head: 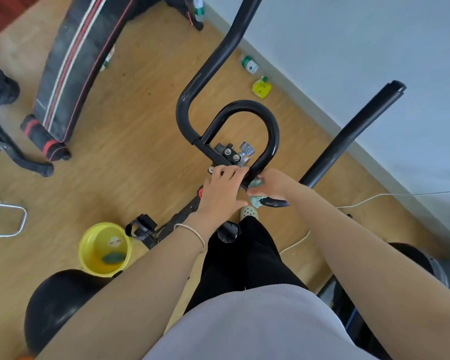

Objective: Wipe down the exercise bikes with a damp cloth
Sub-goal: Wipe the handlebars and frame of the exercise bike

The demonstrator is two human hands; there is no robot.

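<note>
The step in hand looked to be wiping the handlebar (272, 131) of the exercise bike (185, 213) near its middle clamp. To do it well, the cloth (255, 200) would want to be wrapped round the tube rather than dabbed on one face, then drawn along the bend with steady pressure, working round the bolts where grime likely gathers. The other hand should steady the bar so it does not swing.

The left hand (222, 193) lay over the bar at the clamp, fingers curled down across it in a steadying hold. The right hand (274, 184) was closed round the pale green cloth, pressing it to the bar just beside the left hand, a fold hanging below. The yellow bucket (85, 245) stood on the floor (140, 126), well apart to the left.
</note>
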